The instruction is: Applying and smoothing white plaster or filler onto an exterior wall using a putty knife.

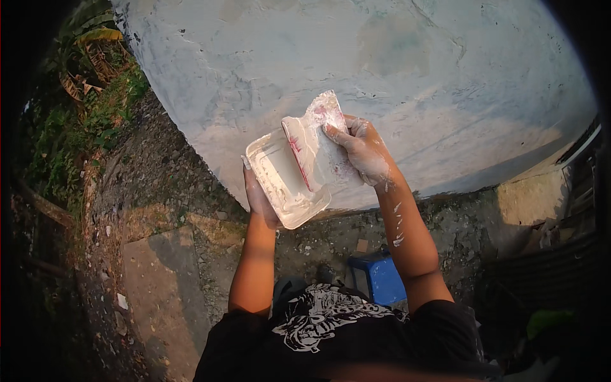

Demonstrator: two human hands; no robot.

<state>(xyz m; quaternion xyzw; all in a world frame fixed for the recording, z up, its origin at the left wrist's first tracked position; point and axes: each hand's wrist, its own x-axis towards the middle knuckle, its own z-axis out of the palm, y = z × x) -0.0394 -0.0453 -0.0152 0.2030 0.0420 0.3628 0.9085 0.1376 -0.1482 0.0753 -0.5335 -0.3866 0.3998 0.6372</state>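
Pale blue-grey coating, rough and patchy, covers the broad wall facing me. A flat slab lies on the ground to my left, and a blue stool stands low by my right arm. Out in front of the wall is the white-smeared tub, its left side cradled in my left hand, which is half curled around it. The tilted spreader, a flat pinkish piece, overhangs the tub's right side; I can't tell whether they touch. My right hand is closed on it in a pinch, thumb across its face. Thick white paste clings along its left part. To work it cleanly, I'd judge it best to hold that loaded edge above the tub, brace the tub firmly, and wipe the excess off in one smooth stroke.
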